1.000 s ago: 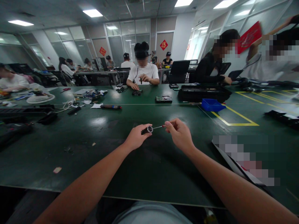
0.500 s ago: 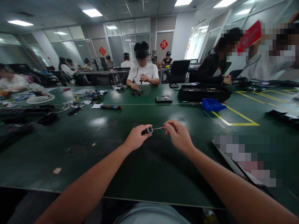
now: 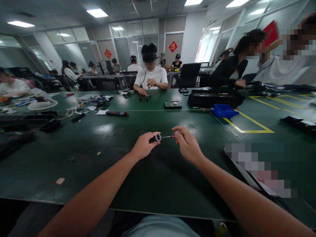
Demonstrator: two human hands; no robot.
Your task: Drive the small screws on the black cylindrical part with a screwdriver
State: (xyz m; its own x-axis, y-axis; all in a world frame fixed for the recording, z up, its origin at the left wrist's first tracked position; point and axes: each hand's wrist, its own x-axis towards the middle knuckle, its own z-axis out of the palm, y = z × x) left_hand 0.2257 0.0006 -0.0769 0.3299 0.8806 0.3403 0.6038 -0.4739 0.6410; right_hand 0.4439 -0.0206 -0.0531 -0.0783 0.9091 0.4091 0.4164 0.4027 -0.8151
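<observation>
My left hand (image 3: 145, 144) is wrapped round a dark cylindrical part (image 3: 158, 137) with a pale ring at its open end, which faces right and toward me. In my right hand (image 3: 187, 143) is a thin screwdriver (image 3: 172, 136) with a red handle and a metal shaft. The shaft points left and its tip meets the ringed end; whether it sits inside or only touches the rim is too small to tell. Thumb and fingers pinch the handle, with the index finger lifted above it. Both hands are over the green table (image 3: 158, 184).
Across the table a person (image 3: 151, 75) handles a small device. A hard drive (image 3: 172, 104), a blue bin (image 3: 225, 111) and a long black housing (image 3: 217, 98) lie beyond my hands. A marker-like tool (image 3: 117, 113) and cables (image 3: 71, 112) are at left, a blurred sheet (image 3: 256, 171) at right.
My right hand's fingers have shifted on the screwdriver handle, the index finger lifting and more red showing. My left hand stays put. At far right, a person in black has leaned to the right.
</observation>
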